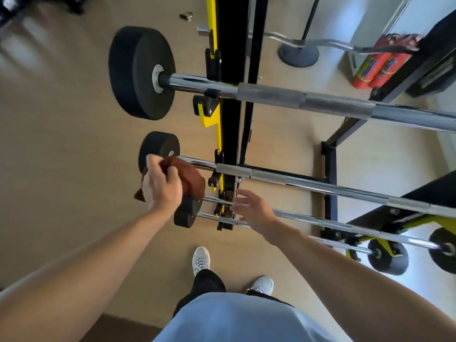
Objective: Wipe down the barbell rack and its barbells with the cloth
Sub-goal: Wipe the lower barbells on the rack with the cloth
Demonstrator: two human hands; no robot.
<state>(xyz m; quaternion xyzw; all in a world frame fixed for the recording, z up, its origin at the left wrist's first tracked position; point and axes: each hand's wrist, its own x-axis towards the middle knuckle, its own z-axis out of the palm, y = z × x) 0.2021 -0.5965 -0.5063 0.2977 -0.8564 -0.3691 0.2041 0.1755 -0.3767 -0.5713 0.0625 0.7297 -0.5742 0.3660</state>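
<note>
Left arm bare, reaching from lower left toward frame centre-left; left hand [160, 186] back-up, fingers curled in a closed grip on bunched brown cloth [191, 178]. Right arm bare, coming in from lower right; right hand [251, 208] near centre, palm turned left, fingers spread and loose, holding nothing. Hands near, not touching.

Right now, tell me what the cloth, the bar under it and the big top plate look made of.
Cloth: soft brown fabric, bunched in the left hand; weave unclear.
Bar: polished metal, likely chromed steel, with mirror-like highlights and duller grip bands.
Top plate: matte black, probably rubber-coated, with no shine; pale metal hub.
</note>
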